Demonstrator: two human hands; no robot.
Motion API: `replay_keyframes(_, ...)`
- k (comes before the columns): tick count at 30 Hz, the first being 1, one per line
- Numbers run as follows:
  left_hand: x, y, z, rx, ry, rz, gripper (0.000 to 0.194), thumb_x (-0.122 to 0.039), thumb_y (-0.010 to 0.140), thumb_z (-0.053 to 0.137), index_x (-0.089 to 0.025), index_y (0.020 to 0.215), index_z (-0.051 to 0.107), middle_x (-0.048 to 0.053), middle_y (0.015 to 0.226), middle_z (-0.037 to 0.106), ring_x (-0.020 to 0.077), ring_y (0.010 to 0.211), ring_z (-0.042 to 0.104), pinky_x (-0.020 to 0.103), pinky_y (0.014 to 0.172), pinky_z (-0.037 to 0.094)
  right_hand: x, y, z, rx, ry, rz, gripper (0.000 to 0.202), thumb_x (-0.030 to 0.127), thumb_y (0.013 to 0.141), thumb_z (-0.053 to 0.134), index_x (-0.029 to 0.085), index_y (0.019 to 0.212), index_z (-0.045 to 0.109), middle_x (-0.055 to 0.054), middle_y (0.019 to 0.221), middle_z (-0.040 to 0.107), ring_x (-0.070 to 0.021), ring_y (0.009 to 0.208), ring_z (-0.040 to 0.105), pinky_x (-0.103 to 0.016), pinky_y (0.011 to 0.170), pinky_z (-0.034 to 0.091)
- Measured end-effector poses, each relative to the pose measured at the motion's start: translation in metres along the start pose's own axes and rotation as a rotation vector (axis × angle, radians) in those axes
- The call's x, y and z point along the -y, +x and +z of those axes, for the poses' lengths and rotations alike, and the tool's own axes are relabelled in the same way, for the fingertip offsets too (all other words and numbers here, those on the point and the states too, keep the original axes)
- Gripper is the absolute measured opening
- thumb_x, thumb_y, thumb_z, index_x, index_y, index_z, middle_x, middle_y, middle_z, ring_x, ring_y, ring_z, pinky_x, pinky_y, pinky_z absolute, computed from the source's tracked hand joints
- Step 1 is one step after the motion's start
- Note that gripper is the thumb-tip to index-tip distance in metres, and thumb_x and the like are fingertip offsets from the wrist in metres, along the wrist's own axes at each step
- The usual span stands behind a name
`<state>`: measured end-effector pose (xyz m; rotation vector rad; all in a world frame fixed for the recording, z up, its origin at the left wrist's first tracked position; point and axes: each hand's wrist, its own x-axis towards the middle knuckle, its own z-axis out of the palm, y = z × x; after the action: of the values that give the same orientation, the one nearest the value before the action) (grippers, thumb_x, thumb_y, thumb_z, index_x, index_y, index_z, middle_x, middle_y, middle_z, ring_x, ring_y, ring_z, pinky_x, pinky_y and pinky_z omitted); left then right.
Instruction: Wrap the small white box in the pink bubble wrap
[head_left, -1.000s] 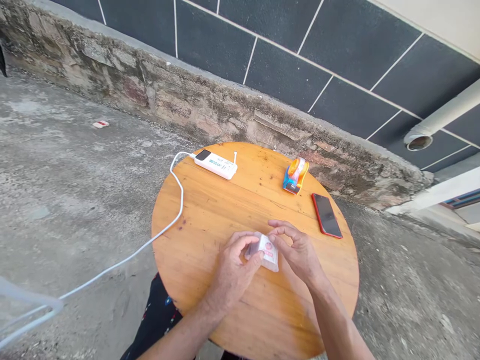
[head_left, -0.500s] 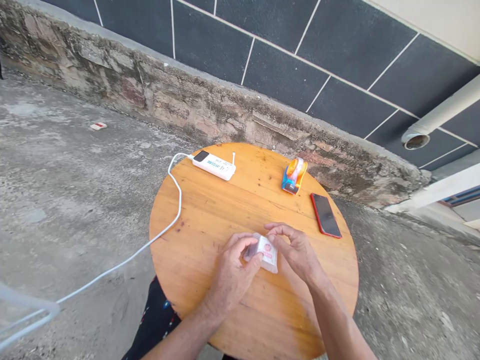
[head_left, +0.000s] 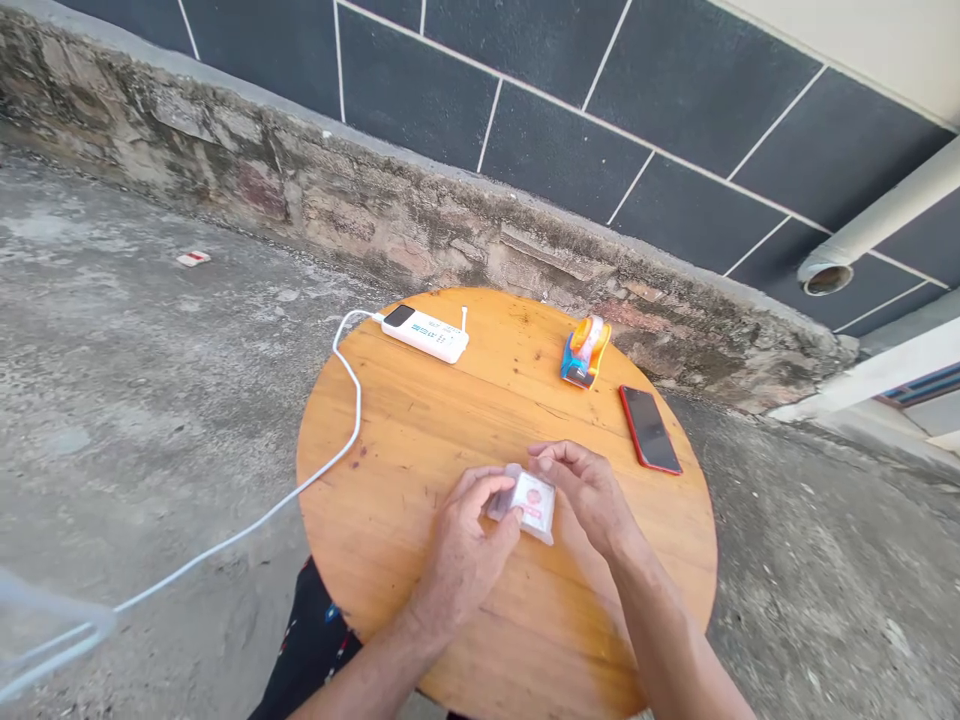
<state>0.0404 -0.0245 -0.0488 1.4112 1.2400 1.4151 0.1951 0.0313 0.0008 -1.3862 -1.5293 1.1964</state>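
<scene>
Fingers point(head_left: 491, 486) of the left hand point(head_left: 463, 545) pinch the left side of a small white packet point(head_left: 535, 499) with pink print, thumb and forefinger a little apart on it. The right hand point(head_left: 592, 497) has its thumb and forefinger bent close together at the packet's far edge — whether they grip the wrapping, I cannot tell. The packet lies around the middle of the round wooden desk point(head_left: 420, 430). By the far left edge sits a white device point(head_left: 426, 333) with a white cable point(head_left: 358, 400); toward the far right edge, a blue-and-orange tape dispenser point(head_left: 586, 352) — and a red-edged phone point(head_left: 650, 430) along the right edge.
</scene>
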Motion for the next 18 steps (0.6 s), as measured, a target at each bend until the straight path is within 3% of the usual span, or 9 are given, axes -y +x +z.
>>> replay_keyframes(6,0.001,-0.001,0.002,-0.004,0.044,0.040,0.026,-0.010,0.076,0.057,-0.021,0.100,0.062,0.005,0.110,0.061,0.0198,0.106,0.057,0.034,0.092,0.046,0.011,-0.003,0.000,-0.004,0.052,-0.040,0.022,0.039,0.081,0.064,0.018,0.075,0.061,-0.008,0.105,0.064,-0.0205,0.084,0.062,-0.033,0.074,0.046)
replay_keyframes(10,0.002,-0.004,0.003,-0.019,0.083,0.074,0.030,-0.008,0.074,0.056,-0.021,0.100,0.059,0.006,0.112,0.061,0.0208,0.108,0.056,0.036,0.094,0.046,0.017,-0.005,-0.003,-0.032,-0.022,-0.090,0.020,0.038,0.083,0.063,0.019,0.077,0.061,-0.007,0.104,0.065,-0.0215,0.090,0.061,-0.034,0.080,0.045)
replay_keyframes(15,0.006,-0.007,0.005,-0.051,0.096,0.045,0.051,-0.007,0.072,0.056,-0.020,0.121,0.047,0.009,0.115,0.060,0.0223,0.107,0.058,0.038,0.092,0.048,0.024,-0.004,-0.007,-0.066,-0.079,-0.139,0.018,0.038,0.084,0.061,0.021,0.079,0.061,-0.007,0.108,0.066,-0.0241,0.100,0.060,-0.038,0.089,0.044)
replay_keyframes(18,0.005,-0.006,0.005,-0.003,0.133,0.146,0.064,-0.001,0.070,0.049,-0.021,0.131,0.042,0.010,0.125,0.054,0.0228,0.118,0.051,0.040,0.099,0.043,0.028,0.000,-0.010,-0.085,-0.075,-0.155,0.018,0.039,0.083,0.063,0.021,0.079,0.062,-0.007,0.107,0.067,-0.0250,0.101,0.061,-0.040,0.091,0.043)
